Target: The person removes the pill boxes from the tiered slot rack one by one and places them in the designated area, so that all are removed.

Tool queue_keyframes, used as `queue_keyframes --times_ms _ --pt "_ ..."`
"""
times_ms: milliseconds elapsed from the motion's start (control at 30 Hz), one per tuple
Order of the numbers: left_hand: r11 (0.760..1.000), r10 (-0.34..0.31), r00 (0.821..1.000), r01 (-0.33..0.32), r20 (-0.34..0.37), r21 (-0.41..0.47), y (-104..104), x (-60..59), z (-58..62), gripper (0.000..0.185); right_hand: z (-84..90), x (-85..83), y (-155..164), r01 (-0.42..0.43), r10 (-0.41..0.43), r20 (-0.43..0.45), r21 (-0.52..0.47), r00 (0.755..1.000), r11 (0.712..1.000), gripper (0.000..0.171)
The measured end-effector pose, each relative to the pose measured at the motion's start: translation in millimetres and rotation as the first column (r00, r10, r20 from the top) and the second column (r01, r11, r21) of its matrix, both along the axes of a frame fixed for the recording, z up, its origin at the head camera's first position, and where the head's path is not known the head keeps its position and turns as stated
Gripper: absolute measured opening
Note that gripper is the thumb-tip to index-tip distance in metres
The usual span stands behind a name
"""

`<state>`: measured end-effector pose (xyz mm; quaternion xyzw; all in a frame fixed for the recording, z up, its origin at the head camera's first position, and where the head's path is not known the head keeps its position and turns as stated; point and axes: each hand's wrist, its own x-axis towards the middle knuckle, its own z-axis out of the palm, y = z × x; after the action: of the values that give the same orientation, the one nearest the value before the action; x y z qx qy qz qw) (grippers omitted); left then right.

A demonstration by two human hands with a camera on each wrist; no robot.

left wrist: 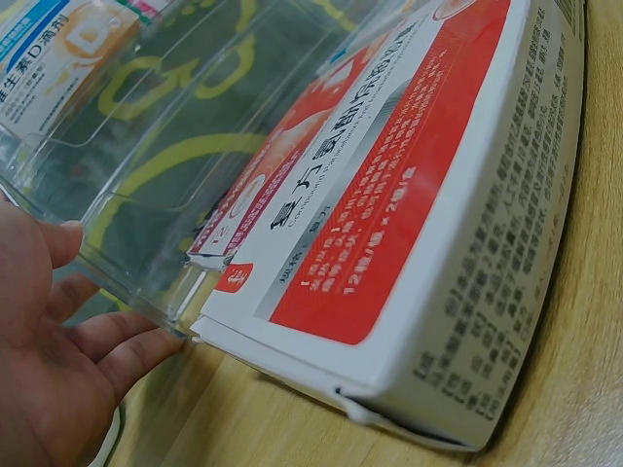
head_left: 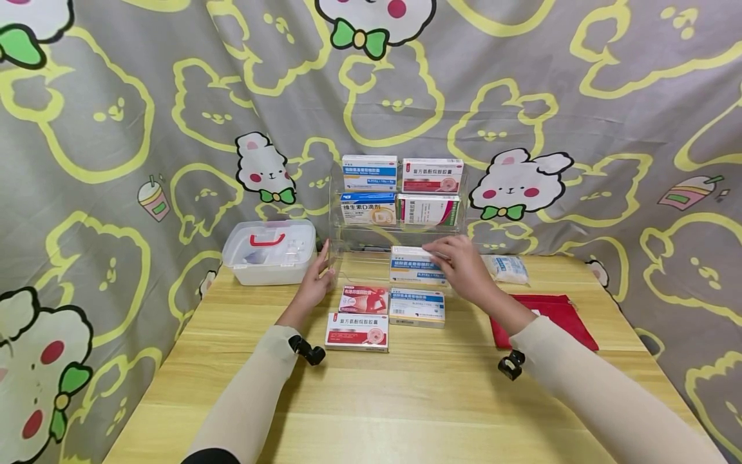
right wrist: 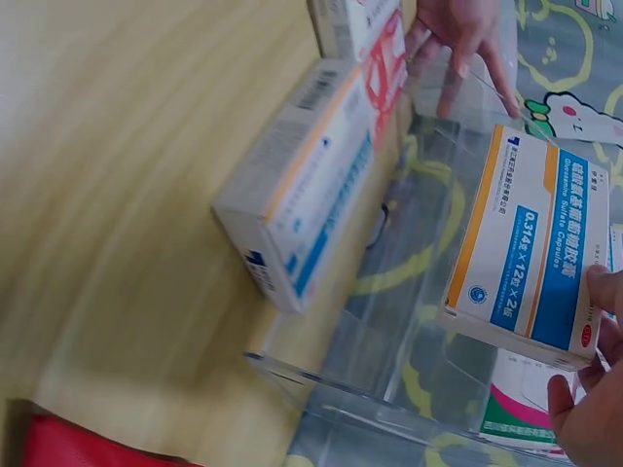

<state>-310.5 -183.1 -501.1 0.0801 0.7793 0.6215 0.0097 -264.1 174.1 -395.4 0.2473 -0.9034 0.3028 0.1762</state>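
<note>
My right hand (head_left: pixel 462 267) pinches a blue-and-white medicine box (head_left: pixel 414 265) at its upper right end. In the right wrist view this box (right wrist: pixel 531 243) is held by thumb and fingers over a shelf of the clear display rack (right wrist: pixel 365 365). Fingers of my left hand (head_left: pixel 315 280) are extended at the rack's left side; the left wrist view shows the fingertips (left wrist: pixel 161 342) at its clear edge. On the upper tiers stand a blue-and-white box (head_left: pixel 370 173), two red or pink ones, and a vitamin D box (head_left: pixel 368 209).
Before the rack lie a red box (head_left: pixel 363 299), a white-and-red box (head_left: pixel 356 332) and another blue-and-white box (head_left: pixel 417 308). A lidded plastic case (head_left: pixel 269 254) stands left; a white-and-blue packet (head_left: pixel 507 269) and red pouch (head_left: pixel 545 322) lie right. A patterned curtain (head_left: pixel 394 96) hangs behind.
</note>
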Motion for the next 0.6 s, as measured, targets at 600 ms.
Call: queue_keyframes --times_ms 600 --pt "0.999 -0.024 0.996 0.021 0.087 0.029 -1 2.6 10.1 0.076 -52.3 32.6 5 -0.064 0.061 0.156 0.018 0.986 0.998 0.025"
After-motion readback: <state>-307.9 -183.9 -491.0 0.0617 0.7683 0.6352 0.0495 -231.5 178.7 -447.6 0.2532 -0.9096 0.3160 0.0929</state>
